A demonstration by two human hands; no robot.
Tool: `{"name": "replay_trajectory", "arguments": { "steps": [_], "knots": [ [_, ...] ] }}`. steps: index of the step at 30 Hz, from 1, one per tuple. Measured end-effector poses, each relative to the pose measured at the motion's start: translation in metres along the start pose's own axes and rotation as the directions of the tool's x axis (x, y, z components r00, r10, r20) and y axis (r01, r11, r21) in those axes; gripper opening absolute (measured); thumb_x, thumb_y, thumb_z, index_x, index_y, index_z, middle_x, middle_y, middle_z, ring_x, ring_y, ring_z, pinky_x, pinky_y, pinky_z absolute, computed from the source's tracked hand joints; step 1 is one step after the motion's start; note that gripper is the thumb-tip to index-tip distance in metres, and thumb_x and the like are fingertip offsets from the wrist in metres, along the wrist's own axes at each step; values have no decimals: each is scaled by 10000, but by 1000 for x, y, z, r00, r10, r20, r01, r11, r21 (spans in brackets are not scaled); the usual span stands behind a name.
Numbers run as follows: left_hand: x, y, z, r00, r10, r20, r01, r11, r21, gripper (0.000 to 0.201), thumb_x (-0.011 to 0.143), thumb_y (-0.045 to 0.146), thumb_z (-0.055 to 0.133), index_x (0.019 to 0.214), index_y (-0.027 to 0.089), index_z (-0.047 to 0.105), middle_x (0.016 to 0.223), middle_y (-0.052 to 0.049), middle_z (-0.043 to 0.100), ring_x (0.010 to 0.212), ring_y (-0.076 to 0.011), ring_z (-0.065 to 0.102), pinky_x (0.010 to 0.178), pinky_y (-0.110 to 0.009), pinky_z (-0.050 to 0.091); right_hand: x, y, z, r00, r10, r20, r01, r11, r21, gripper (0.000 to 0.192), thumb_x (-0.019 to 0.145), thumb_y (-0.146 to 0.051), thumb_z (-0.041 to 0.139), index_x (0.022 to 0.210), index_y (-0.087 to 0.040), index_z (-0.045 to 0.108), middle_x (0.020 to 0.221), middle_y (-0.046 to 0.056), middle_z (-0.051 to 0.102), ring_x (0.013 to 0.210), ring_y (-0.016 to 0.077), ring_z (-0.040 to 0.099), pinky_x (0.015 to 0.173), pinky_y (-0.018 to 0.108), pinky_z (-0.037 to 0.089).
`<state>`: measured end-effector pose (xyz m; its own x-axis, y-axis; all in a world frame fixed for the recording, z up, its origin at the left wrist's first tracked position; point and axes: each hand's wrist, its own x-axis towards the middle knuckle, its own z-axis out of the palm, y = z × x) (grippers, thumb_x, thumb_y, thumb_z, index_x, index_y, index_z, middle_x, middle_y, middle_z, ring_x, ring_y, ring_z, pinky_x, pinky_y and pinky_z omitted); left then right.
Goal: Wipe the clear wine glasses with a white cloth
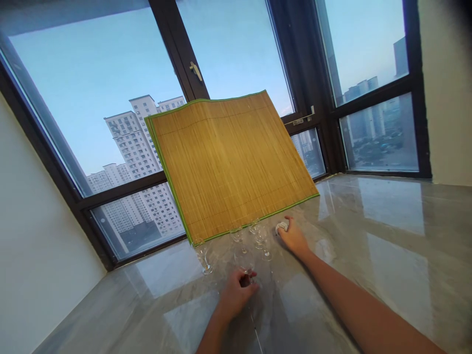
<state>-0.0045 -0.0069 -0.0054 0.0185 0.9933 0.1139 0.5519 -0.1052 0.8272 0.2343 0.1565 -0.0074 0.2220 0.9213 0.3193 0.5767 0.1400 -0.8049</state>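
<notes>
Glossy marble (368,255) runs along under the tall windows (92,98), and our two hands work low on it, just in front of a bamboo mat (228,162) that leans against the glass.

Our left hand (236,292) is curled shut around a clear wine glass (248,276); the fingers hide most of it, with a dark reddish patch showing at the fingertips, and we cannot tell whether that is inside the glass. Our right hand (293,238) lies further out, closer to the mat's lower edge, closed on a small white cloth (282,226) bunched at its fingertips and pressed near the marble.

Between the hands and the mat stand more stemmed glasses: a cluster (258,238) just left of the cloth, and one glass (204,258) off toward the mat's lower left corner, well apart from our left hand.

In our judgement the work needs a firm but gentle grip on the held glass, low by the stem or base, since thin clear glass on polished stone slides and tips easily. We should keep the right forearm (354,305) lifted clear of the cluster, which is hard to see against the reflections, and move the cloth in short strokes away from the stems.
</notes>
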Motion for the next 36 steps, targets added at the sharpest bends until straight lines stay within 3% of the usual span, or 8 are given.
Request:
{"name": "replay_trajectory", "arguments": {
  "steps": [4,7,11,15,21,31,36],
  "knots": [
    [5,-1,-1,996,-32,-84,32,999,3,201,701,336,661,798,163,695,746,-37,670,735,-194,611,722,-310,443,-1,-1,-2,1000,6,-3,-6,1000,-4,593,843,-323,478,1391,-106,418,1068,158,689,973,289,657,785,336,438],
    [8,-2,-16,980,9,-200,-1,999,37,205,692,375,646,707,172,670,702,-37,674,720,-209,618,705,-312,439,-2,-2,-3,1000,15,0,-15,1000,-8,592,850,-339,472,1394,-111,419,1079,162,688,989,298,656,802,346,443],
    [12,-13,-48,895,-44,-444,74,996,52,314,671,489,626,615,180,641,639,-59,670,677,-240,622,660,-324,434,-3,-2,-3,1000,17,3,-17,1000,-6,588,857,-348,458,1394,-113,420,1050,165,697,982,310,660,796,355,443],
    [15,-35,-74,812,-111,-573,189,979,79,301,684,463,592,599,183,661,654,-80,699,695,-261,649,652,-326,435,-3,-2,-3,1000,13,1,-13,1000,-1,577,852,-343,456,1384,-120,432,1050,166,698,983,316,660,788,358,441],
    [16,-55,-88,794,-139,-592,248,963,107,228,686,378,568,630,191,685,690,-88,726,703,-263,664,673,-327,440,-4,-2,-4,1000,12,-2,-12,1000,9,575,850,-344,456,1380,-121,436,1062,171,694,987,321,658,786,361,442],
    [17,-57,-89,797,-137,-588,254,960,120,220,673,368,590,533,206,637,595,-56,670,652,-241,642,630,-303,410,-2,0,-2,1000,-1,-13,2,1000,16,575,837,-330,474,1368,-111,446,1094,164,681,1002,294,646,829,343,441],
    [17,-60,-89,779,-155,-608,260,962,88,238,654,403,610,521,206,606,517,-22,593,569,-211,583,588,-298,374,-2,1,-2,1000,-7,-7,7,1000,13,564,845,-333,470,1364,-113,448,1062,155,686,982,294,647,815,343,439]
  ]
}}
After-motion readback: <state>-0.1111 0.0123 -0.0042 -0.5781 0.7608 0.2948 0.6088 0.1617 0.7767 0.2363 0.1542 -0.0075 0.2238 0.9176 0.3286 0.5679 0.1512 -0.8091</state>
